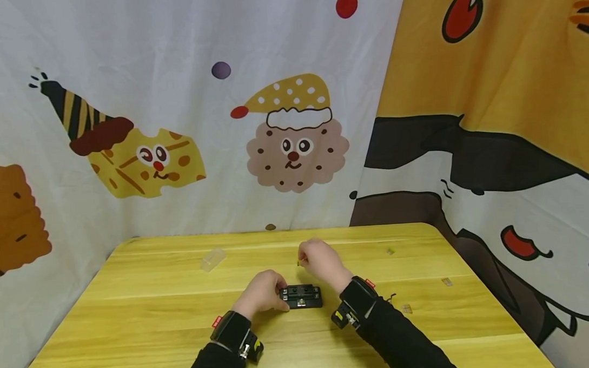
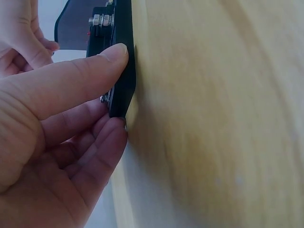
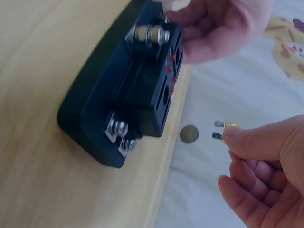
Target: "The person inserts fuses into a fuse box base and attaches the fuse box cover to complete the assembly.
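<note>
From where I stand, the left hand (image 1: pixel 260 294) has the black block (image 1: pixel 303 301) by its left end, thumb and fingertips closed against it. The block sits near the middle of the wooden table (image 1: pixel 148 330), metal screws and small red dots showing on it. The right hand (image 1: pixel 322 260) is up above the tabletop just beyond the block, thumb and finger pinching a small yellow piece (image 3: pixel 233 124) – two stubby prongs poke out of it, well apart from the block. A clear plastic box (image 1: pixel 212 259) lies toward the back left; three tiny bits (image 1: pixel 447 281) – too small to make out – lie to the right.
</note>
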Demonstrator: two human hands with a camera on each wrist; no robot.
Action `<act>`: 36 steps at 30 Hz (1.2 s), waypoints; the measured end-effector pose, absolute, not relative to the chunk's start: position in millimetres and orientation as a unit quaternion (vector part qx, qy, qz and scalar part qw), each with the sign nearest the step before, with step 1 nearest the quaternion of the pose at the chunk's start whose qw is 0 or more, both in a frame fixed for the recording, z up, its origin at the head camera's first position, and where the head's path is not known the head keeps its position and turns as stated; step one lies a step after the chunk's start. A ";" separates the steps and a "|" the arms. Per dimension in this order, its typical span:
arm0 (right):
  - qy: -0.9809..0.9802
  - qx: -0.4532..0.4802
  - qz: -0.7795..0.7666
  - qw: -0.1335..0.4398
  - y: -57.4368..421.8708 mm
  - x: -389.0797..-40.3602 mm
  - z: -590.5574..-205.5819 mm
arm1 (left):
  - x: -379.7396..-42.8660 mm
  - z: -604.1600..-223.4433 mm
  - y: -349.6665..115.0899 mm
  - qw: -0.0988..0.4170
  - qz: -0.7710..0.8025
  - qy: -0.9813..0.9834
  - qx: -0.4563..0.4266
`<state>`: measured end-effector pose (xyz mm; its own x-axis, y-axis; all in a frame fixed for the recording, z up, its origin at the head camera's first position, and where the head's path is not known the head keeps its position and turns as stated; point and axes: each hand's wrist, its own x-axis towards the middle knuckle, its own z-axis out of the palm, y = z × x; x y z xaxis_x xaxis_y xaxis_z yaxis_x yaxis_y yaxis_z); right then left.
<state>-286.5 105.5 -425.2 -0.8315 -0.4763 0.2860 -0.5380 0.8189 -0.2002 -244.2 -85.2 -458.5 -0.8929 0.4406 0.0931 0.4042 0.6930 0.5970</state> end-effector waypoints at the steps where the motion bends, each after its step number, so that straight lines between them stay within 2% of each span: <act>1: -0.945 0.275 0.139 0.110 104.9 -284.2 -424.5 | -244.1 -458.5 -85.0 0.028 0.317 0.920 0.230; 11: -0.929 0.328 0.148 0.090 100.3 -272.2 -429.3 | -244.6 -460.3 -84.1 0.024 0.315 0.919 0.235; 23: -0.916 0.361 0.140 0.108 98.9 -264.3 -439.9 | -246.6 -463.2 -85.3 0.026 0.316 0.920 0.231; 36: -0.920 0.352 0.130 0.110 96.2 -263.1 -445.2 | -246.9 -464.8 -85.7 0.022 0.313 0.919 0.237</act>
<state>-263.1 96.2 -445.2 -0.7276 -0.6200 0.2936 -0.6770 0.7180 -0.1615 -246.9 -85.7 -464.8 -0.8866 0.4496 0.1084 0.4222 0.6911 0.5867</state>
